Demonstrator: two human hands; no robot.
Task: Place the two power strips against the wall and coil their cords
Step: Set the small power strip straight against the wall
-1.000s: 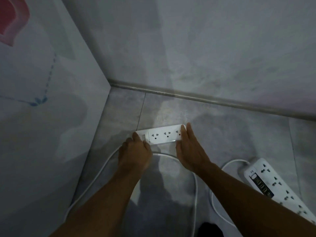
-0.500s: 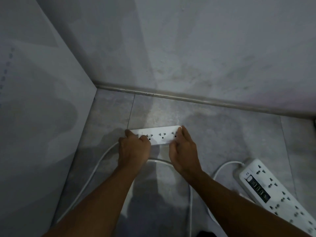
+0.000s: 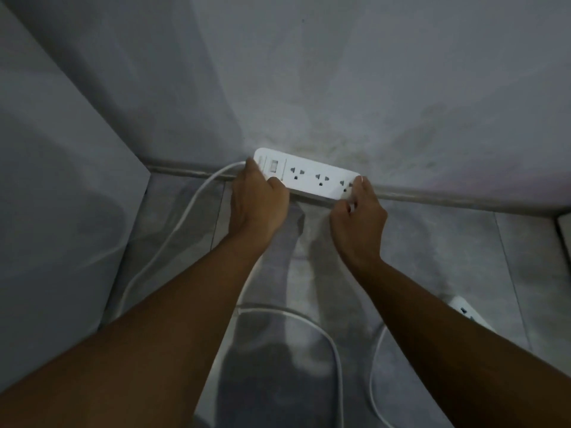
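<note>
We see a dim corner where a pale panel (image 3: 61, 180) on the left meets the back wall (image 3: 370, 88), with a grey skirting (image 3: 448, 200) along the wall's foot and a tiled floor (image 3: 448, 257) below. A white cord (image 3: 185, 217) runs from the left end of the strip (image 3: 312, 177) down along the panel, and more cord loops (image 3: 330, 338) across the floor between our forearms. The second strip (image 3: 469, 313) lies on the floor well to the right, mostly hidden behind our right forearm; only a corner shows.

The strip sits at the wall's foot, its long axis running along the skirting, sockets facing up and toward us, switch end to the left. We cannot tell whether its far edge touches the wall.

Our left hand (image 3: 256, 205) has its fingers clasped around the switch end. Our right hand (image 3: 358, 220) pinches the other end, fingertips (image 3: 360, 180) on the last socket.
</note>
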